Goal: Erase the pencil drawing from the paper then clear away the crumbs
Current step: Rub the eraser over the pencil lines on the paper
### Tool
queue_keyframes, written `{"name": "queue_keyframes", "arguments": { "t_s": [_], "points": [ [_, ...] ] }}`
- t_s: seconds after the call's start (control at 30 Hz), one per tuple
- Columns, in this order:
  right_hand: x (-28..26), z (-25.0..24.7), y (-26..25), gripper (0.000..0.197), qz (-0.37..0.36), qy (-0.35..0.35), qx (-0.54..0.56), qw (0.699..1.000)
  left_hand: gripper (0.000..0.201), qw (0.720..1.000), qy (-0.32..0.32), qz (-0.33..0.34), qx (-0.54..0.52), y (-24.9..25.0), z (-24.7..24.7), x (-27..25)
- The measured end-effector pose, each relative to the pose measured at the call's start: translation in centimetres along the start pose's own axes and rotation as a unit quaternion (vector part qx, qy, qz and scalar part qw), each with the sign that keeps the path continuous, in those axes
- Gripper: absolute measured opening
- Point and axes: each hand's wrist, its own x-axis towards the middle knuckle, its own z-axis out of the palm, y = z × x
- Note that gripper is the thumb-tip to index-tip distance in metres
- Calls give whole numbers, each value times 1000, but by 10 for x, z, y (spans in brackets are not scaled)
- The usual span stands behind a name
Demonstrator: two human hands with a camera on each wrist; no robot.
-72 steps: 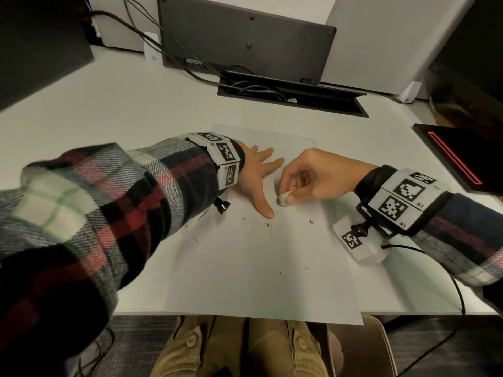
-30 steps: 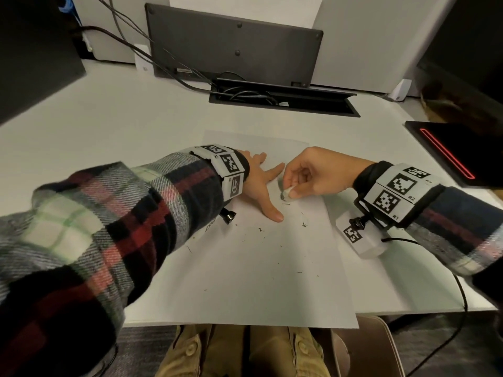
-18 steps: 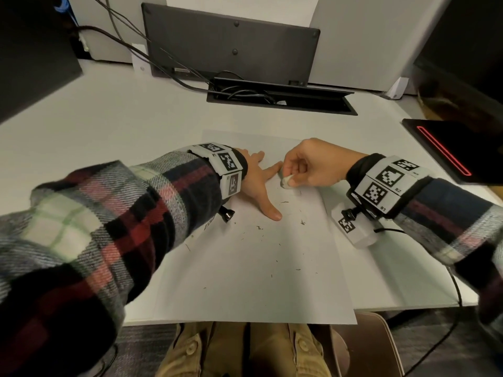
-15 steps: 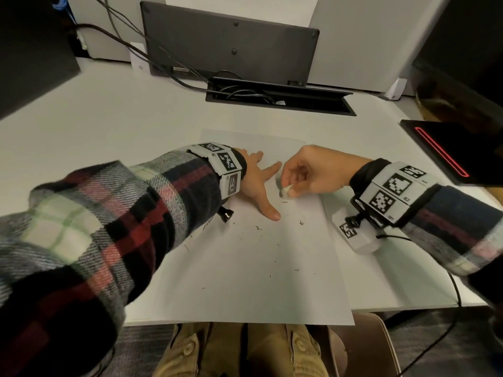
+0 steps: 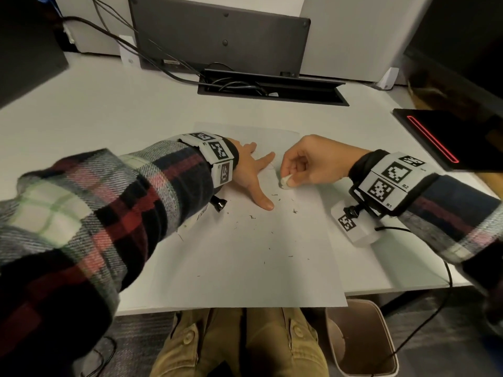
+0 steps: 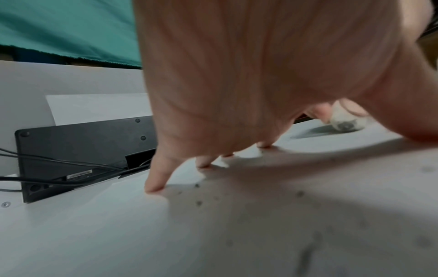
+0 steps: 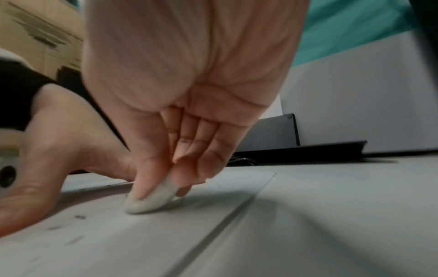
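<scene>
I am mid-erase. My right hand (image 5: 313, 161) pinches the small white worn eraser (image 5: 285, 182) between thumb and fingertips, its tip down on the white sheet of paper (image 5: 245, 254) on the pale desk (image 5: 109, 110). My left hand (image 5: 249, 172) lies with fingers spread and straight, pinning the sheet. Faint pencil lines (image 5: 270, 167) remain beside the eraser, so I judge more rubbing comes next. The dark crumbs (image 5: 272, 213) scattered toward me wait for sweeping.

A white sheet of paper (image 5: 245, 257) is laid flat at the counter's near edge. A small white eraser (image 5: 284, 183), grey-smudged, is pressed onto its far half, and dark crumbs (image 5: 294, 211) are scattered across the middle.
</scene>
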Motion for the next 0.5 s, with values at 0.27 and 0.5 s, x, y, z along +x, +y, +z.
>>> {"name": "queue_keyframes", "arguments": {
  "t_s": [0.27, 0.5],
  "points": [
    [-6, 1, -2, 11, -3, -17, 2, 1000, 118, 1000, -7, 1, -5, -1, 0, 1],
    [-17, 3, -3, 8, 7, -75, 6, 997, 119, 1000, 1, -3, -6, 0, 0, 1]
  ]
}}
